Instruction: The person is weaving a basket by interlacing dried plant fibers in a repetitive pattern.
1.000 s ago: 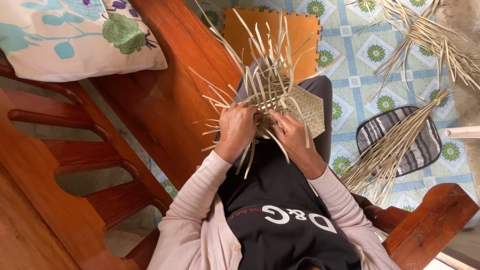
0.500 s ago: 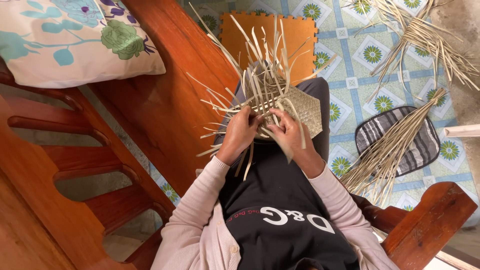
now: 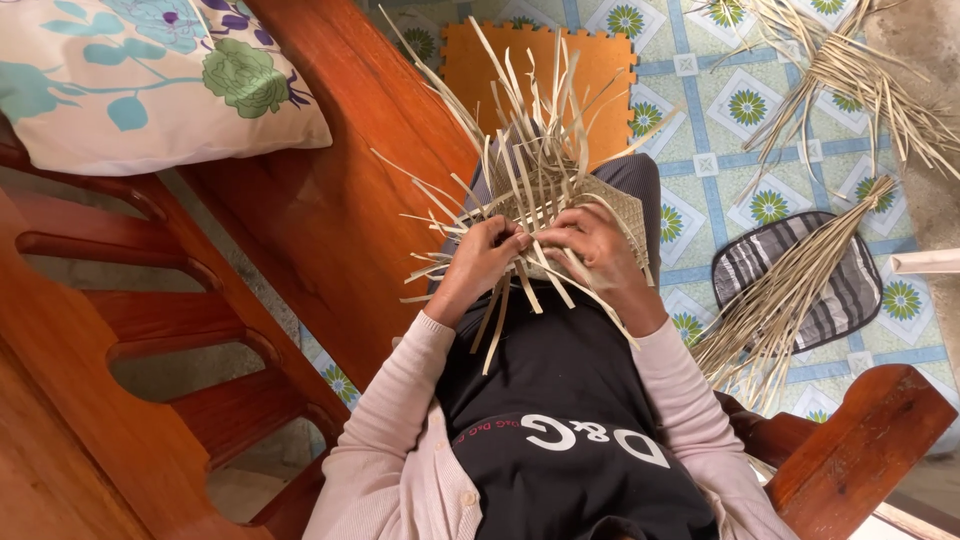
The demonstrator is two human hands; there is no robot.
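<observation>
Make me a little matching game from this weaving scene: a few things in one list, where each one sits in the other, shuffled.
Things:
1. half-woven straw mat
2. floral cushion
3. loose straw bundle
4. orange foam tile

Places:
A. on the striped floor mat
B. on the tiled floor beyond the knees
C. on the wooden bench, upper left
D. on the lap, under the left hand and right hand

Pairs: 1-D, 2-C, 3-A, 4-B

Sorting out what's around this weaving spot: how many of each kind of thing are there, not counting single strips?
Hands: 2, left hand and right hand
Half-woven mat: 1
Loose strip bundles: 2, upper bundle and lower bundle
Floral pillow: 1
Orange foam tile: 1
Striped cushion: 1
Total: 8
</observation>
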